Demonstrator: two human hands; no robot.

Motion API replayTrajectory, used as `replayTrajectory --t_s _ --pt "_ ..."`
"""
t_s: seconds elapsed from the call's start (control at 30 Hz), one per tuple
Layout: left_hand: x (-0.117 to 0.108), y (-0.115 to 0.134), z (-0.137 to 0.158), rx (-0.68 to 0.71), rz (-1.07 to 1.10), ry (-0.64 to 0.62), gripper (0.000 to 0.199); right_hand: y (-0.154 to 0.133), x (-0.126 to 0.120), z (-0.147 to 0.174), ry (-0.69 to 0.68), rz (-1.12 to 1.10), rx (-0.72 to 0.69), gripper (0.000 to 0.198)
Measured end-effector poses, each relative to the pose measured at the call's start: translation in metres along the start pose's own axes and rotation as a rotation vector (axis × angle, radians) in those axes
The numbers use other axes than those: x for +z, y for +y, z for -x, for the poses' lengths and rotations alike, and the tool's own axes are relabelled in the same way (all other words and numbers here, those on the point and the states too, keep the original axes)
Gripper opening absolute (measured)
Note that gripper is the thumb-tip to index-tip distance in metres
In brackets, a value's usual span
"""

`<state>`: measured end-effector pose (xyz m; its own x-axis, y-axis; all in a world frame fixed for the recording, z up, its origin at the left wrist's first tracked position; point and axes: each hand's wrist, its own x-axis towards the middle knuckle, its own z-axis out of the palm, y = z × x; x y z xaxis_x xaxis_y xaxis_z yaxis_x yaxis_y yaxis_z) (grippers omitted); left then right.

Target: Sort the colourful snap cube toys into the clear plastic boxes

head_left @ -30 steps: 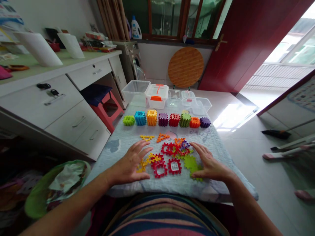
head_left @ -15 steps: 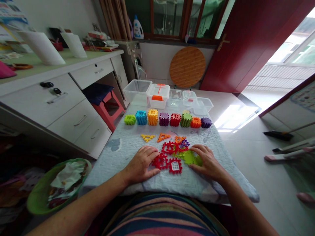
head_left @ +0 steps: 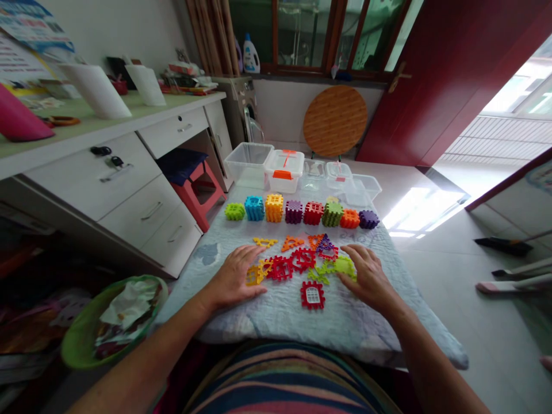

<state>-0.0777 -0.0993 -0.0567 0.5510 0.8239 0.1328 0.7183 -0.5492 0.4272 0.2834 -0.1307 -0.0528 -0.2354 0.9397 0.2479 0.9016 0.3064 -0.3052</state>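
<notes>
My left hand [head_left: 235, 275] rests on the cloth with thumb and fingers apart, around yellow interlocking tiles [head_left: 254, 276]. Red openwork tiles [head_left: 281, 268] lie just right of these. My right hand [head_left: 366, 275] is spread beside light-green tiles [head_left: 344, 265], its fingertips at their right edge. A red tile with a white window [head_left: 313, 295] lies alone nearer my body. Beyond the pile are a yellow triangle [head_left: 265, 242], an orange triangle [head_left: 292, 244] and a purple triangular piece [head_left: 324, 244].
A row of several toothed block cubes [head_left: 294, 211] crosses the table. Behind it stand clear plastic boxes, one with an orange-latched lid [head_left: 284, 171]. A green basket [head_left: 80, 339] is on the floor at left, near a pink stool [head_left: 202, 192] and white drawers [head_left: 142, 210].
My left hand has shifted left off the red tiles, and yellow tiles now show beside it. The light-green tiles are more uncovered by my right hand. The view has turned slightly left.
</notes>
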Motion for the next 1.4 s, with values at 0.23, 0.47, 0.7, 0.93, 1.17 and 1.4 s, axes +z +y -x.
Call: replayTrajectory --t_s 0.23,0.47,0.7,0.93,1.17,1.4 --pt "-0.010 -0.006 0.012 -0.030 0.029 -0.033 0.066 -0.036 0.003 -0.031 -0.059 -0.023 -0.139 0.033" --pt "-0.015 -0.004 0.012 -0.052 0.044 0.026 0.042 -0.044 0.024 -0.041 -0.048 0.014 -0.179 0.023" --pt "-0.027 -0.004 0.008 -0.184 0.181 0.039 0.032 -0.033 0.032 -0.036 0.058 -0.007 -0.105 0.021" --pt "-0.022 -0.015 -0.008 -0.269 0.140 0.058 0.032 -0.027 0.033 -0.036 0.118 0.007 -0.046 0.020" --pt "-0.022 -0.038 0.002 -0.223 -0.014 0.110 0.061 -0.019 0.035 -0.035 0.189 -0.084 -0.047 0.020" --pt "-0.025 -0.037 0.000 -0.226 -0.040 0.008 0.052 -0.004 0.017 -0.038 0.240 -0.176 0.027 0.018"
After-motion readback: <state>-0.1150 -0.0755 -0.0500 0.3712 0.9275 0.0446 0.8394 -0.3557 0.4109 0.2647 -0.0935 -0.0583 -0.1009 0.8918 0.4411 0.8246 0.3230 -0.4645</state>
